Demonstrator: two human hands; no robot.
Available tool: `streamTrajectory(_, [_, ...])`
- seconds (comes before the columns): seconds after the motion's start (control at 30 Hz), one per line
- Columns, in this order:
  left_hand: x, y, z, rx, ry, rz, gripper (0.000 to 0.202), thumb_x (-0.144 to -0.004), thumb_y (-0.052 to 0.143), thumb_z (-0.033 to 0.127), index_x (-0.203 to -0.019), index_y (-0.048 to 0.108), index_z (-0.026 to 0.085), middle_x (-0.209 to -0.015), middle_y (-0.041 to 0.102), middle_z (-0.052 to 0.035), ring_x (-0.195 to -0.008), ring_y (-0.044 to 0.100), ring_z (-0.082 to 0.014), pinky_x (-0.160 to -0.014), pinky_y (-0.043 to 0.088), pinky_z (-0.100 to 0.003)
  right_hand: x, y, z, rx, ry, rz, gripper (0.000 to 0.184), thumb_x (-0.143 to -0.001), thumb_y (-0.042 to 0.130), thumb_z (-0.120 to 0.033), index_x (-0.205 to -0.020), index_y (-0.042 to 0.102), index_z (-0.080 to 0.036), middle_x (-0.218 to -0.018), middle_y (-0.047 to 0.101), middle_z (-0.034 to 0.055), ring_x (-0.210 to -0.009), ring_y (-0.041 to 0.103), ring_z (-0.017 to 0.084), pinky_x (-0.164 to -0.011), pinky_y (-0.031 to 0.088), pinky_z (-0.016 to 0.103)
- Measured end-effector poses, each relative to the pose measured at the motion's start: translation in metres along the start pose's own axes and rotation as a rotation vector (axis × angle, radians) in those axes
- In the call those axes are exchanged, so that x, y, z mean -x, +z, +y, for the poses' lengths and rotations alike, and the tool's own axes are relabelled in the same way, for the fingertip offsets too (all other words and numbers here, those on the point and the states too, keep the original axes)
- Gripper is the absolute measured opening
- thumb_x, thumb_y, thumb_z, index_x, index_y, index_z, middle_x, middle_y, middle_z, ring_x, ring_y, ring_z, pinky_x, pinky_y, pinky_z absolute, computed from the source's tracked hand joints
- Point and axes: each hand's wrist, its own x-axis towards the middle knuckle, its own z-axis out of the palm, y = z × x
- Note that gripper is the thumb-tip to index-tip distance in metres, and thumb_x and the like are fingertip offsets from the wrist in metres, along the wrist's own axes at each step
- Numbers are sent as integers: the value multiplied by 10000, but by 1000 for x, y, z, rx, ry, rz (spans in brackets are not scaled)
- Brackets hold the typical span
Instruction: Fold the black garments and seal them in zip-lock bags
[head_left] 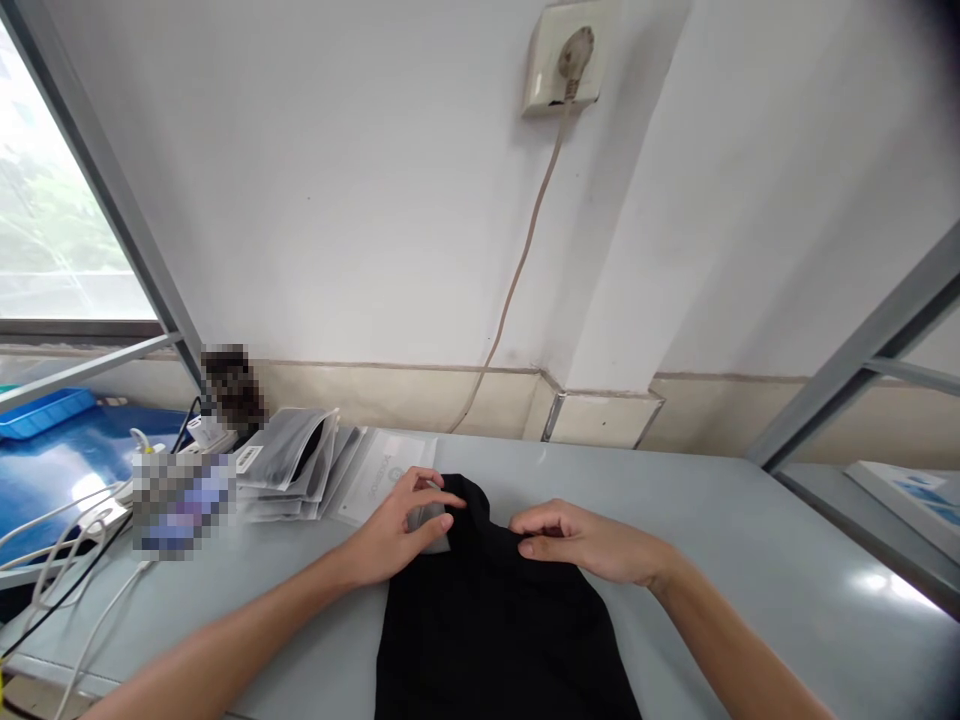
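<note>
A black cloth garment (pixel 502 630) lies on the grey table in front of me, its lower part running out of the bottom of the view. Its exact kind cannot be made out. At the far edge the fabric is bunched and raised. My right hand (pixel 574 540) pinches that edge on the right between thumb and curled fingers. On the left, my left hand (pixel 409 525) touches the bunched corner with its index fingertip, thumb and fingers a little apart.
Clear plastic bags (pixel 285 455) with dark contents are stacked at left, beside a flat printed bag (pixel 390 470). White cables (pixel 60 545) and a blurred phone-like item (pixel 184 510) lie farther left. A cord (pixel 532 220) hangs from the wall socket (pixel 566 60). Metal frame bars (pixel 832 380) slope at both sides.
</note>
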Motion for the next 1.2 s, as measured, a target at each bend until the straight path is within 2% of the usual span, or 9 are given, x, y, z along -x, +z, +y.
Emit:
streamTrajectory(0.17, [-1,-2,-4,-54,-5,-5,438,-1046,541,486,-1469,568,378,-1629,397,-70,-1505,362,-316,-1146,449,-501,1,1,-2,-35,-1,7,473,-951,628,-594,-712,536,-197,-730,353,-42,-702,299,139,-648,259,287])
streamTrajectory(0.27, [-3,-2,-7,-74,8,-61,389,-1043,544,492,-1395,635,354,-1593,493,-49,-1556,278,-308,-1223,339,-545,2,1,-4,-33,-3,-15,500,-941,637,-604,-686,490,-199,-717,330,-48,-686,278,134,-630,231,285])
streamTrajectory(0.43, [-6,3,-10,-57,48,-79,298,-1035,572,457,-1227,741,303,-1243,738,-56,-1382,516,-281,-1210,349,-506,3,3,-8,-41,1,-21,504,-945,624,-608,-688,471,-204,-712,319,-53,-666,263,130,-610,223,278])
streamTrajectory(0.63, [-7,-1,-8,-87,13,124,369,-1048,535,464,-1351,679,313,-1390,624,-94,-1188,590,-262,-958,536,-411,-5,1,4,15,15,379,417,-963,579,-591,-769,590,-222,-712,476,-37,-645,402,142,-595,328,268])
streamTrajectory(0.83, [-7,-6,-5,121,-11,144,504,-1043,542,462,-1530,493,344,-1630,355,-133,-852,683,-146,-755,609,-345,-12,-7,20,112,11,729,343,-974,558,-523,-1033,736,-237,-587,592,-30,-537,490,157,-545,375,284])
streamTrajectory(0.93, [-6,-8,5,280,45,113,504,-1050,543,448,-1539,479,340,-1640,337,-121,-1158,687,-253,-942,611,-418,-15,-9,24,12,-43,812,379,-946,611,-542,-1116,736,-228,-670,718,14,-595,633,187,-618,494,313])
streamTrajectory(1.03, [-2,-13,18,220,146,116,446,-1088,469,410,-1528,502,341,-1600,418,-84,-1453,471,-298,-1201,423,-501,-17,-10,26,-144,-142,913,454,-867,711,-609,-1100,739,-220,-911,796,76,-858,770,270,-839,587,388])
streamTrajectory(1.1, [1,-15,27,81,194,114,417,-1101,434,391,-1498,546,330,-1567,486,-70,-1505,390,-289,-1268,299,-525,-17,-11,25,-190,-176,971,489,-827,748,-634,-1092,743,-223,-1012,796,90,-946,778,301,-943,587,443])
streamTrajectory(1.2, [5,-15,36,16,266,78,398,-1110,396,380,-1442,605,312,-1533,551,-68,-1460,453,-281,-1254,315,-515,-16,-11,21,-167,-191,1026,428,-851,719,-614,-1064,756,-244,-1106,781,77,-995,764,295,-1025,567,486])
